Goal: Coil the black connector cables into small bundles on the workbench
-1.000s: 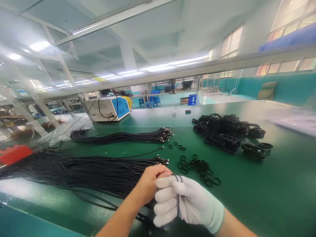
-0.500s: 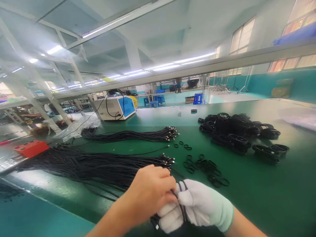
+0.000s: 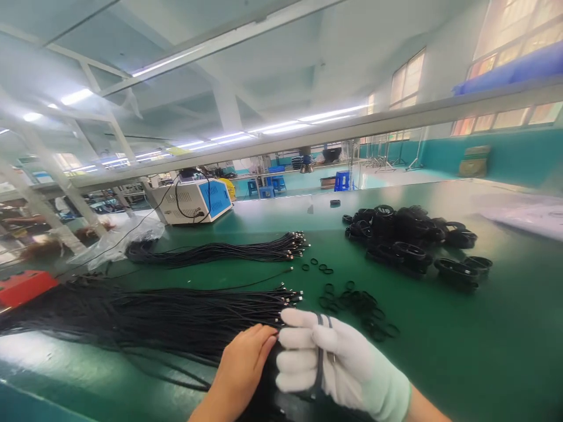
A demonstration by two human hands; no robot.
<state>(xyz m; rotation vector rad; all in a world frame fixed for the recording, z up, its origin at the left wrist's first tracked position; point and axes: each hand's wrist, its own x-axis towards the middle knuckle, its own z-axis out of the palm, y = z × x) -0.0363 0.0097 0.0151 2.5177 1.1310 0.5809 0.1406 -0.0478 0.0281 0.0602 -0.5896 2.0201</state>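
A black cable point(image 3: 319, 366) runs across the palm of my gloved right hand point(image 3: 343, 357), with thin dark bands over its fingers. The right thumb presses on the cable, and the other fingers point left, side by side. My bare left hand point(image 3: 244, 366) is just left of the glove, fingers pinched together on a dark stretch of the cable by the glove's fingertips. Part of that cable is hidden behind the hands. Under and beyond the left hand lies a large bundle of black cables point(image 3: 176, 310) with metal plug ends pointing right.
Behind lies a second cable bundle point(image 3: 211, 249). Small black rings point(image 3: 360, 305) are scattered right of the hands, and a heap of coiled cables point(image 3: 404, 231) sits farther right. A white-and-blue machine point(image 3: 193, 200) and a red box point(image 3: 26, 287) stand at the left on the green table point(image 3: 497, 328).
My left hand has moved left and down, away from the right thumb. The right hand has turned its palm and fingers more into view, with the cable across it. The view has shifted right.
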